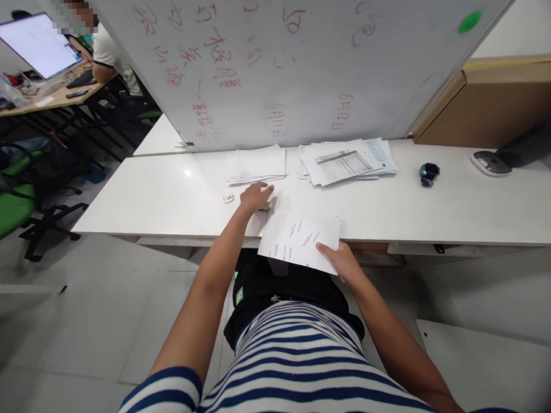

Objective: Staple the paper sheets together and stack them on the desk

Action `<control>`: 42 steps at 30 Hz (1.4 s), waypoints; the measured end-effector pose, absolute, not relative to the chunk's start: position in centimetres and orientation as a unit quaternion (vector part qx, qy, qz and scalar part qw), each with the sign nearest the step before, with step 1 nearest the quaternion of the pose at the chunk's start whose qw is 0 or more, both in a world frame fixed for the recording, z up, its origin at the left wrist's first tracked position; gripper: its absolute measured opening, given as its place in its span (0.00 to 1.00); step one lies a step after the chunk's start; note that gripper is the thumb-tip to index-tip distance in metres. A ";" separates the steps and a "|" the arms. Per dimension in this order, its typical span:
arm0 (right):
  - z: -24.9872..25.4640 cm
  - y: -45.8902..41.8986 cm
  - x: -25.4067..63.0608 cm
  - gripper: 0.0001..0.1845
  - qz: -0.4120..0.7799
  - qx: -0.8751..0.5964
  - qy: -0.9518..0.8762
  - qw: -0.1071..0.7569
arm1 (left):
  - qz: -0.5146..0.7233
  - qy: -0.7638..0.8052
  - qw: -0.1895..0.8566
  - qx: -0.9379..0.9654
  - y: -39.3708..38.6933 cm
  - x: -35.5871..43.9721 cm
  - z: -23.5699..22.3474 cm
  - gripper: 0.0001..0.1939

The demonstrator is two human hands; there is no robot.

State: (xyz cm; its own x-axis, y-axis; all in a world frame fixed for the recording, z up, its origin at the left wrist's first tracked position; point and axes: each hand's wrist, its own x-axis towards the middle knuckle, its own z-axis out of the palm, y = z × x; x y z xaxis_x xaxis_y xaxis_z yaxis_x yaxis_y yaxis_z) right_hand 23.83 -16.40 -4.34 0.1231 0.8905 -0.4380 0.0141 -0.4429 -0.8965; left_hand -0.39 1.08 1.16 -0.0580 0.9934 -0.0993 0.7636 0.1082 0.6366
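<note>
My right hand (342,261) pinches the near corner of a printed sheet of paper (299,239), holding it over the front edge of the white table (165,199). My left hand (255,196) rests on the table with its fingers curled over a small grey object (266,205) that I cannot make out. Just beyond my left hand lies a neat stack of white papers (256,164). To its right sits a looser pile of printed papers (346,161). A small white round item (228,197) lies left of my left hand.
A whiteboard (296,53) with red writing leans behind the table. A dark smartwatch (429,173) and a grey device (490,162) lie at the right, near a cardboard box (494,105). At the far left, a person sits at a desk with monitors (35,43); green chairs (6,206) stand nearby.
</note>
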 end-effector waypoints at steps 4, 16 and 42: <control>-3.6 -16.7 25.0 0.24 0.543 -0.648 -0.361 0.392 | 0.424 0.641 0.303 0.563 0.1 -1.4 1.5 0.20; 2.7 -17.9 28.4 0.26 0.401 -0.704 -0.417 0.412 | 0.437 0.579 0.306 0.616 -5.6 -4.3 -0.7 0.21; 0.9 -16.8 26.3 0.23 0.428 -0.705 -0.419 0.380 | 0.258 0.621 0.186 0.717 -4.4 -4.3 -0.8 0.14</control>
